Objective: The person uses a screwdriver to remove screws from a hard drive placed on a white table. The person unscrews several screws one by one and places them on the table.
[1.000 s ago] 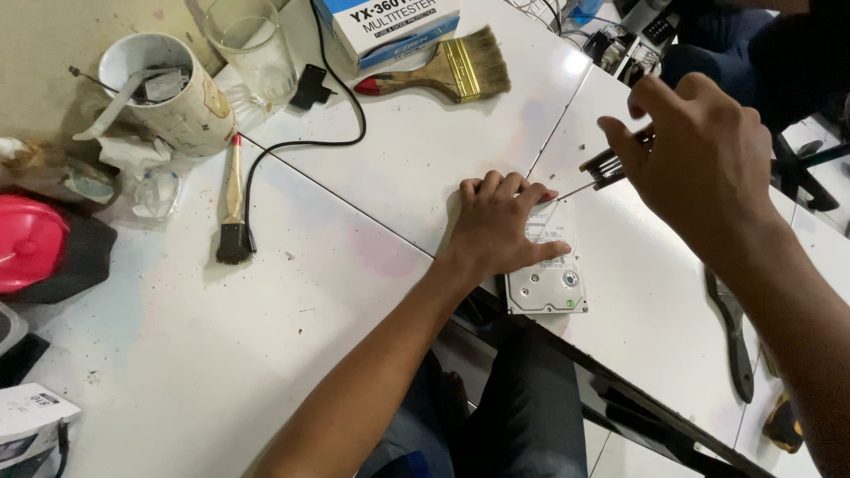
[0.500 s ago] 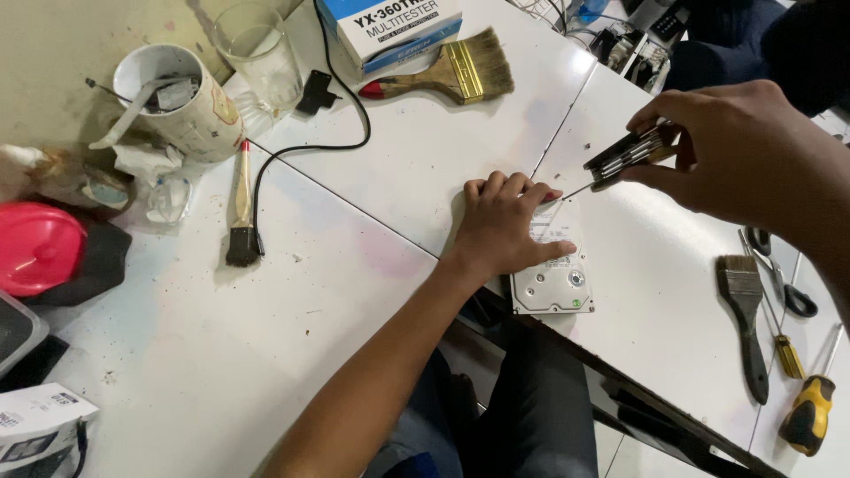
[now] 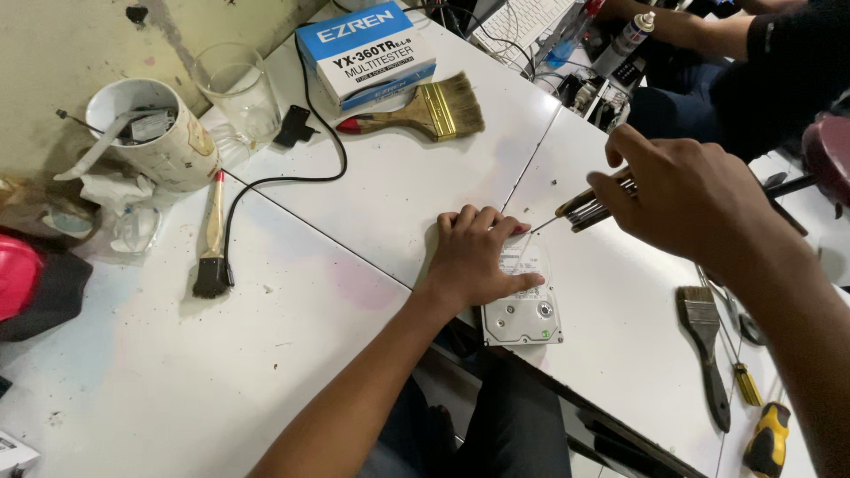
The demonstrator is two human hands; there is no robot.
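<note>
The left hand [image 3: 478, 257] lies flat, fingers spread, on a silver rectangular hard drive [image 3: 524, 305] that sits near the front edge of the white tabletop [image 3: 266, 354], just right of the seam between two panels. Its grip is not closed round anything; the palm and fingers simply press the drive down, covering its far half while the near corners show.

The right hand [image 3: 686, 199] hovers above and to the right, its grip pinched shut on a slim screwdriver with a dark and yellow handle [image 3: 593, 205]. The thin metal tip slants down to the left and meets the drive's far edge right by the left fingertips.

Farther back on the tabletop lie a wide wooden paintbrush with pale bristles and a red-tipped handle [image 3: 425, 113] and a blue-and-white cardboard box [image 3: 365, 53]. To the left, a small black-bristled brush [image 3: 212, 239] rests beside a black cable [image 3: 283, 177], near a white mug stuffed with odds and ends [image 3: 159, 137] and a clear drinking glass [image 3: 237, 88]. At the right, a dark flat brush [image 3: 704, 350] and a yellow-and-black screwdriver [image 3: 766, 438] lie well apart from the drive.
</note>
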